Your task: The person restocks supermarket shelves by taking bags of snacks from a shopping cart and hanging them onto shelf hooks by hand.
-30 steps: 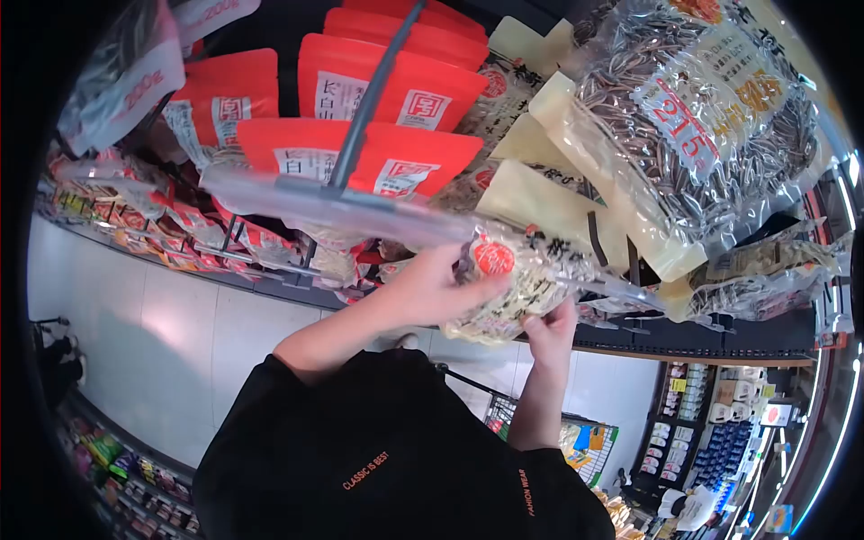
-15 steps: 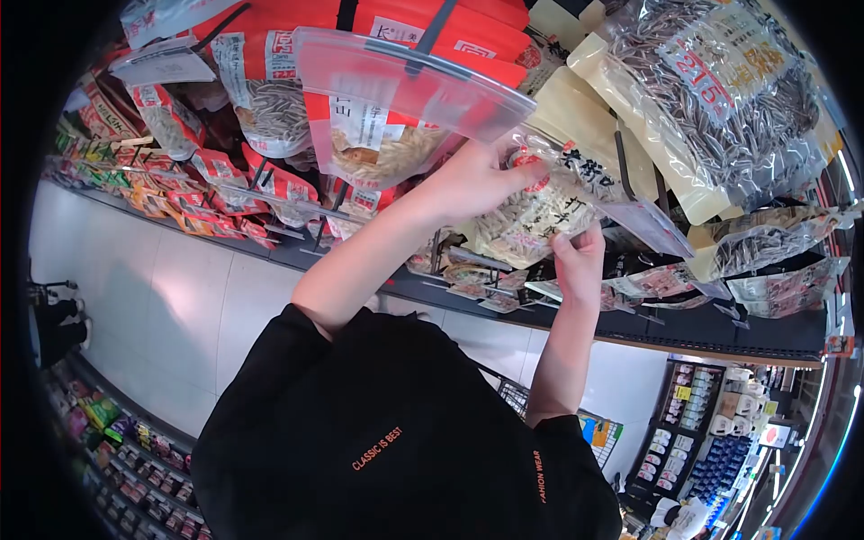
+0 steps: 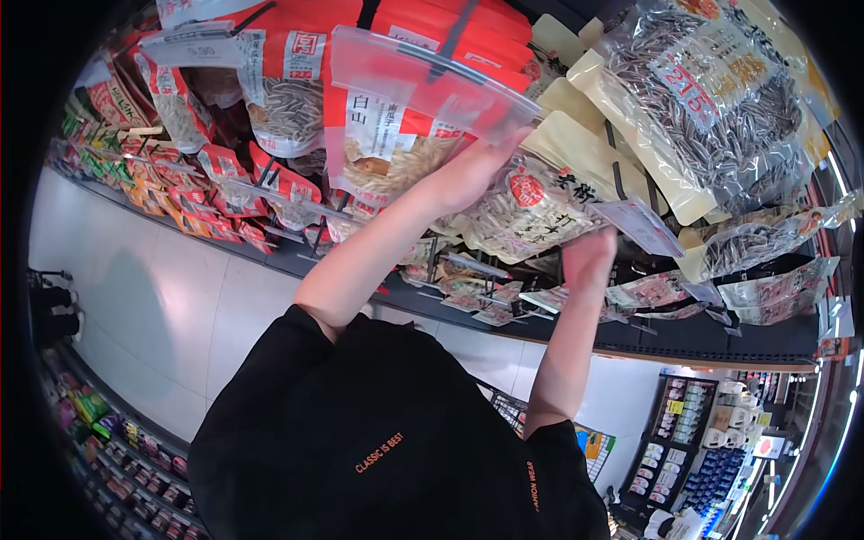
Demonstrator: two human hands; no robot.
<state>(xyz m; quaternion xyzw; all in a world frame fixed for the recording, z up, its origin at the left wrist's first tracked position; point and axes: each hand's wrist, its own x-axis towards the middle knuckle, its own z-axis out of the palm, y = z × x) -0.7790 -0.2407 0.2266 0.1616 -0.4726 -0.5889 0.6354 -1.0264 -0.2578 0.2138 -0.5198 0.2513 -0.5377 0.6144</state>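
A clear bag of pale seeds (image 3: 531, 211) with a round red label and black characters hangs among cream-topped bags. At its upper left edge is my left hand (image 3: 477, 175), its fingertips partly hidden between this bag and the red bag (image 3: 382, 148) beside it. My right hand (image 3: 589, 256) is at the bag's lower right edge, just below a hanging price tag (image 3: 639, 225). The fingers of my right hand are hidden behind the bag. Whether either hand grips the bag cannot be made out.
Large bags of dark striped seeds (image 3: 720, 90) hang at the upper right. Rows of smaller packets (image 3: 184, 193) fill the rack at left. A cart (image 3: 594, 450) stands near my right elbow. Another person's dark-clothed legs (image 3: 56, 310) show at the far left.
My left hand has slid off the bag's front to its upper left edge. My right hand has moved from the lower edge to behind the bag. The rack now appears higher and more rightward in view.
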